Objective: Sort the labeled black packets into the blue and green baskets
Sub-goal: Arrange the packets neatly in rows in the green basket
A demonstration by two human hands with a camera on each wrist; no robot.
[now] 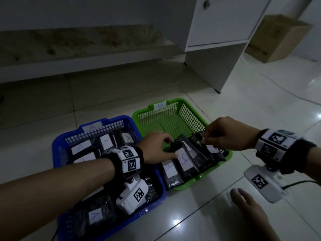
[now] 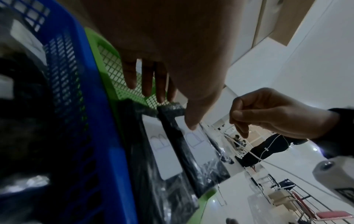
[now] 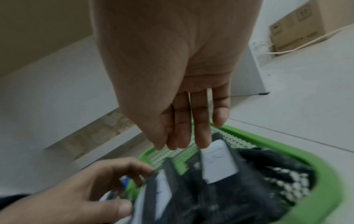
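A blue basket (image 1: 107, 119) on the left holds several black packets labeled A (image 1: 106, 141). Beside it on the right, a green basket (image 1: 191, 105) holds several black packets labeled B. My left hand (image 1: 169, 146) reaches across into the green basket. Its thumb lies on the white label of a B packet (image 1: 184, 162) and its fingers curl over that packet's top edge (image 2: 170, 106). My right hand (image 1: 205, 137) hovers over the basket's right side. Its fingertips pinch the top of another black packet (image 3: 218, 163), which stands tilted. That packet's letter is blurred.
Both baskets sit on glossy white floor tiles. A white cabinet (image 1: 217, 32) stands behind them, with a cardboard box (image 1: 278, 37) to its right. A low ledge (image 1: 86, 63) runs along the wall. A cable (image 1: 286, 91) crosses the floor. A bare foot (image 1: 248, 206) rests at bottom right.
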